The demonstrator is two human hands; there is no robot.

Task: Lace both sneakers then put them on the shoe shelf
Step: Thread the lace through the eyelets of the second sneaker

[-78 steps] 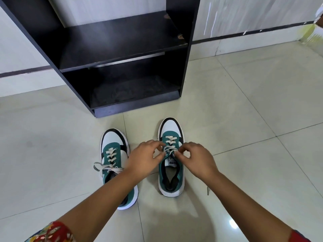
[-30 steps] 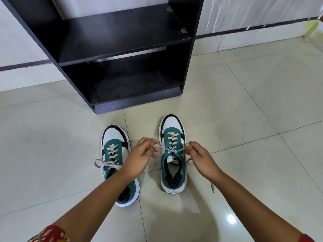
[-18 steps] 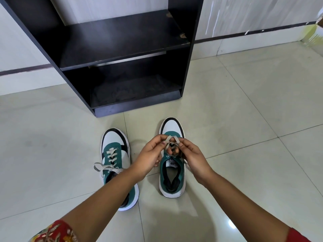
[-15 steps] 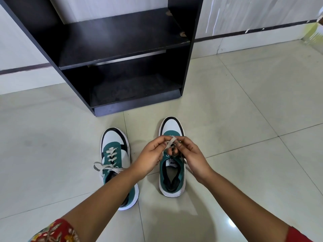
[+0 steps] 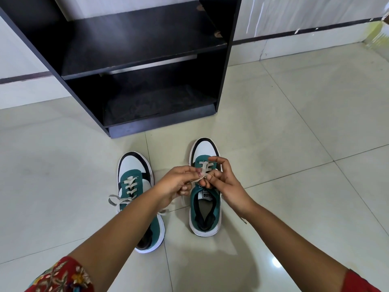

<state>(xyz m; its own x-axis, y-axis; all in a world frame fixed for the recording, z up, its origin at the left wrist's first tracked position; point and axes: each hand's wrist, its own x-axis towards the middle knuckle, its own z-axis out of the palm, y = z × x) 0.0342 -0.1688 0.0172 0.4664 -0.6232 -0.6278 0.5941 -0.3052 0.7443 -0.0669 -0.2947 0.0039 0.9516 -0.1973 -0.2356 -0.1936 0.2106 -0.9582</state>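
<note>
a: what sort of place is shown?

b: a home is suggested, most likely an entry or hallway corner. a floor [image 5: 294, 127] of large glossy cream tiles with thin grout lines is seen, and a ceiling light is reflected in it.

a: what else points to that?

b: a low black shoe shelf [image 5: 134, 49] of worn laminate, chipped at one edge, is set on the floor against a pale wall [image 5: 305, 13]. a dark stripe is run along the wall above a white skirting. a pair of green and white sneakers [image 5: 139, 186] is placed on the tiles just before the shelf, as is done by a household door.
</note>
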